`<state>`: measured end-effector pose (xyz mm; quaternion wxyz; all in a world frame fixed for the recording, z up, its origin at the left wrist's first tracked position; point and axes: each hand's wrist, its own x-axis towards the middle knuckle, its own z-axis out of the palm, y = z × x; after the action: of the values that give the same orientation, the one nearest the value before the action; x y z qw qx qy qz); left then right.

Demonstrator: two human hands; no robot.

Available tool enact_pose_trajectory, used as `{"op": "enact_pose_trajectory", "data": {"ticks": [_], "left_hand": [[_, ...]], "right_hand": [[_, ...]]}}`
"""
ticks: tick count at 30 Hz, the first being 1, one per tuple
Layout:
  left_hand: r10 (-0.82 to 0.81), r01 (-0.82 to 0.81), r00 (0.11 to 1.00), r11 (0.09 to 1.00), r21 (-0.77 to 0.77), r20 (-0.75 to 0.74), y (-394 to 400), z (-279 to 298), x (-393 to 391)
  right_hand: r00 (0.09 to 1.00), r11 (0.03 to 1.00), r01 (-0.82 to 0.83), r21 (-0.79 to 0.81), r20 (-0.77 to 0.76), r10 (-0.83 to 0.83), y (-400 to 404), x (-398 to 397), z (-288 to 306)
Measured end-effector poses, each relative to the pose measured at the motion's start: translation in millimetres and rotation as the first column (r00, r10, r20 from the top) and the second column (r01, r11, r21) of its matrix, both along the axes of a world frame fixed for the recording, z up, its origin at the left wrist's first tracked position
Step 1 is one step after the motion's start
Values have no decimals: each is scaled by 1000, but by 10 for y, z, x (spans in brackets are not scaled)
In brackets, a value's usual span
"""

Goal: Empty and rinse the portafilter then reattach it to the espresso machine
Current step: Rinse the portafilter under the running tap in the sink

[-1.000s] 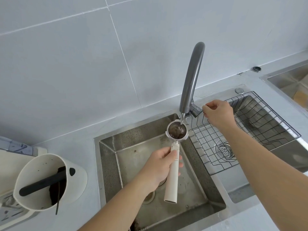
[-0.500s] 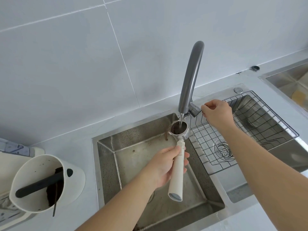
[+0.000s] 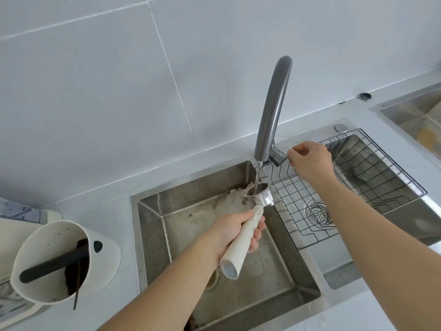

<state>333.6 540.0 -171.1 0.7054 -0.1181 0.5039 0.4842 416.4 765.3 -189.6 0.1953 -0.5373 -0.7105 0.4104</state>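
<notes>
My left hand [image 3: 235,231] grips the cream handle of the portafilter [image 3: 241,244] over the left sink basin [image 3: 181,235]. Its metal basket [image 3: 260,194] is tipped away from me under the grey faucet [image 3: 272,108]. A stream of water runs from the spout into the basket, and brownish water spills over its far rim into the basin. My right hand [image 3: 310,161] pinches the faucet lever [image 3: 278,157] beside the spout base. The espresso machine itself is not clearly in view.
A cream knock box [image 3: 100,266] with a black bar and dark coffee grounds stands on the counter at the left. A wire rack [image 3: 358,185] sits in the right basin over a drain strainer [image 3: 318,215]. Another steel sink [image 3: 415,115] lies at far right.
The portafilter has tilted so its basket faces away and its handle swings toward me. The water stream has grown stronger, and brown water now pours out of the basket.
</notes>
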Motion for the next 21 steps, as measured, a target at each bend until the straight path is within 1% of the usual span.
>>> {"op": "enact_pose_trajectory", "data": {"ticks": [2,6,10,14,18,21], "left_hand": [[-49,48,998,999,-9,-49,-23,10,-23],[-159,147,953,987,-67,-257,-80,-17,-57],[-291,252,827,957,-145,-481,-119,-52,-66],[-360,309,695,931,-194,-623,-171,-89,-97],[-373,340,564,918,-205,-736,-253,-129,-157],[-317,320,531,934,-161,-786,-283,-156,-168]], "right_hand": [[1000,1000,-1,2,-1,1,1,1,-5],[1000,1000,7,-1,-4,-7,-2,-3,-7],[1000,1000,9,-9,-3,-9,2,-6,-12],[1000,1000,7,-10,-4,-7,2,-1,-17],[1000,1000,8,-1,-12,-8,-4,-1,-17],[1000,1000,6,-1,-13,-6,-9,-3,-21]]}}
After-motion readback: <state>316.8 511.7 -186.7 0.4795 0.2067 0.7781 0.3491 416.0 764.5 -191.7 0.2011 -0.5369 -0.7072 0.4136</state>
